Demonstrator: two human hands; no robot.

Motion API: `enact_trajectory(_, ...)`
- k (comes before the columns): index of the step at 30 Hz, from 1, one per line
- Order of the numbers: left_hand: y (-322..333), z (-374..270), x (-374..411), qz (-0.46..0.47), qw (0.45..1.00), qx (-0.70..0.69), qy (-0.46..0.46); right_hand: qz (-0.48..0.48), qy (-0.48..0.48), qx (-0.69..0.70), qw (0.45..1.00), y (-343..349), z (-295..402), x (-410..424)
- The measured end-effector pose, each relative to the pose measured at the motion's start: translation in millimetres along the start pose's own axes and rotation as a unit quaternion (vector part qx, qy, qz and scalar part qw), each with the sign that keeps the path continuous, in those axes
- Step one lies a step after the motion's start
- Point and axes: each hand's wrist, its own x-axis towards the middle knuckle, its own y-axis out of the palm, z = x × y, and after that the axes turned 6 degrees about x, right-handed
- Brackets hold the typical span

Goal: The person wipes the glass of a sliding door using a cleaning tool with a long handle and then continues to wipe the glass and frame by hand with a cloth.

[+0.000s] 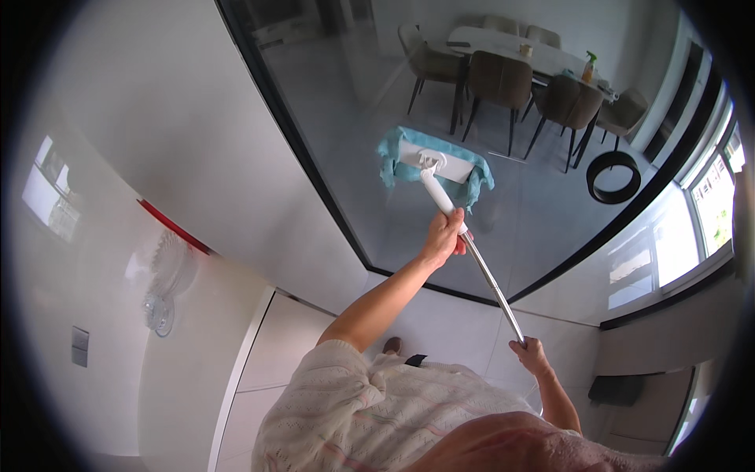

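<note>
My left hand (446, 238) is closed around the upper part of a flat mop's handle (485, 272), where white plastic meets the metal tube. Lower down, my right hand (528, 353) grips the handle's end. The mop's white head plate (437, 159) has a teal cloth (389, 154) wrapped over its edges, the cloth's ends hanging loose. Mop head and cloth are up against a large dark-framed glass panel (354, 194), to all appearances touching it. A black ring-shaped handle (613, 177) is on the glass at the right.
Through the glass show a dining table (507, 40), chairs (501, 79) and a spray bottle (588, 66). A glossy pale wall with a wall switch (80, 346) and a red strip (174, 227) stands at left. A window (711, 200) is at right; a dark shoe (392, 345) shows below.
</note>
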Motion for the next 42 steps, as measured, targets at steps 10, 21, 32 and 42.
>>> enact_trajectory(10, -19.1, -364.5, 85.5, 0.012, 0.927, 0.135, 0.350, -0.140, -0.182, 0.102, 0.968, -73.2, 339.1, 99.3)
enact_trajectory(21, -95.1, -160.9, 55.4, -0.030, 0.966, 0.118, 0.227, -0.044, -0.105, -0.001, 0.993, 24.0, 180.9, 120.2)
enact_trajectory(32, -74.8, -82.9, 13.0, -0.071, 0.986, 0.059, 0.139, -0.028, -0.027, -0.025, 0.999, 66.3, 86.9, 51.7)
enact_trajectory(42, -119.2, -419.2, 85.6, -0.201, 0.890, 0.118, 0.392, -0.033, -0.375, 0.122, 0.919, -20.7, 418.1, 111.6)
